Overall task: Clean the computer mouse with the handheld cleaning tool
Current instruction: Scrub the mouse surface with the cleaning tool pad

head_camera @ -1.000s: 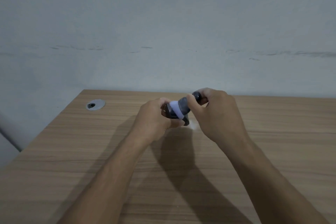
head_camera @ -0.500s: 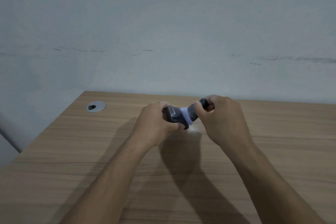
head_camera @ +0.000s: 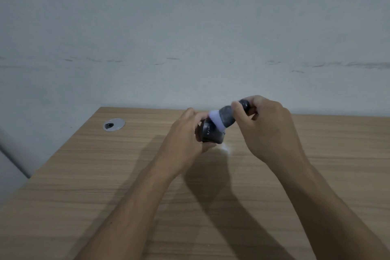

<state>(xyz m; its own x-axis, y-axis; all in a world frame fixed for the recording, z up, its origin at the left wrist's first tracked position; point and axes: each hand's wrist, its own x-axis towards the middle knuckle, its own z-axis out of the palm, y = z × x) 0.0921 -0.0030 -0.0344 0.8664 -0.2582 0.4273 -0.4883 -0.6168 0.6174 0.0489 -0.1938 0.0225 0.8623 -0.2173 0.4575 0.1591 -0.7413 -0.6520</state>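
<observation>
I am gripping the mouse [head_camera: 211,134] in my left hand [head_camera: 185,133] above the bench [head_camera: 84,175] while my right hand [head_camera: 268,129] is pinching the brush [head_camera: 226,118] against it.

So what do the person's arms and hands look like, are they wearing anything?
Nothing is worn that the picture shows. Both forearms are bare right down to the bottom edge of the view, with no sleeves showing. The left hand and right hand have no gloves, and no rings, watch or bracelets can be seen on the fingers or wrists. Both arms look slim and long.
</observation>
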